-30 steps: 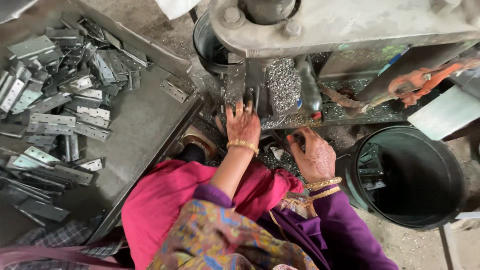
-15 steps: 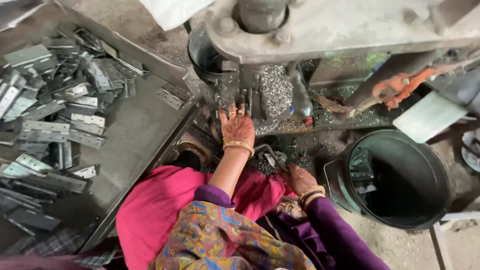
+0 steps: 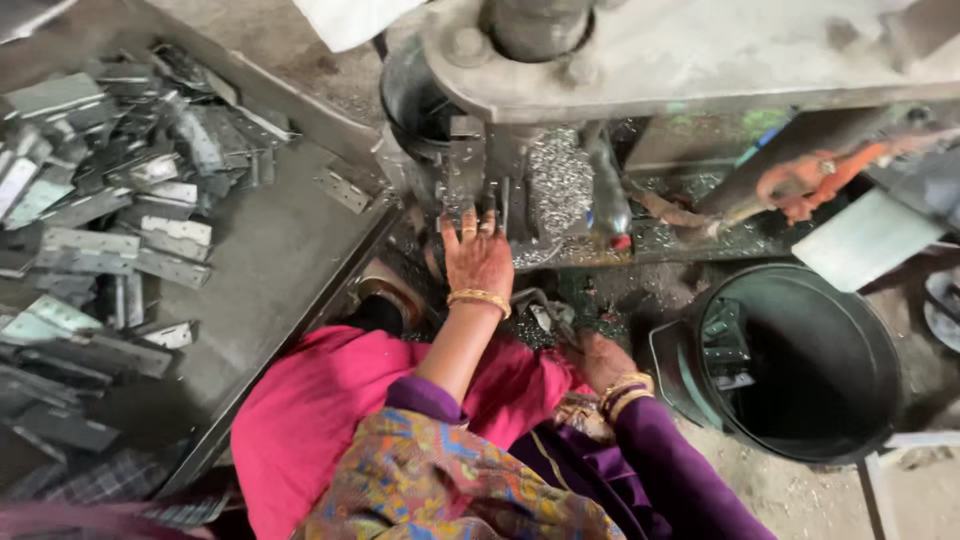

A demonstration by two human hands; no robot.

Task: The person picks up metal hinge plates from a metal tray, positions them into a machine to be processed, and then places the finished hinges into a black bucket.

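My left hand (image 3: 478,258), with a gold bangle on the wrist, reaches forward and lies flat with fingers spread on the die block (image 3: 470,175) of a grey press machine (image 3: 700,60). My right hand (image 3: 598,358) is low by my pink-clad lap, its fingers curled beside a small metal piece (image 3: 540,312). Shadow hides whether it grips the piece. A heap of shiny metal chips (image 3: 560,180) lies on the press bed just right of my left hand.
A grey metal tray (image 3: 270,250) at left holds several flat hinge plates (image 3: 110,240). A dark round bucket (image 3: 800,360) with a few metal parts inside stands at right. An orange-wrapped lever (image 3: 820,175) crosses the upper right.
My right hand has dropped from beside the press bed down toward my lap. My left hand stays at the die block.
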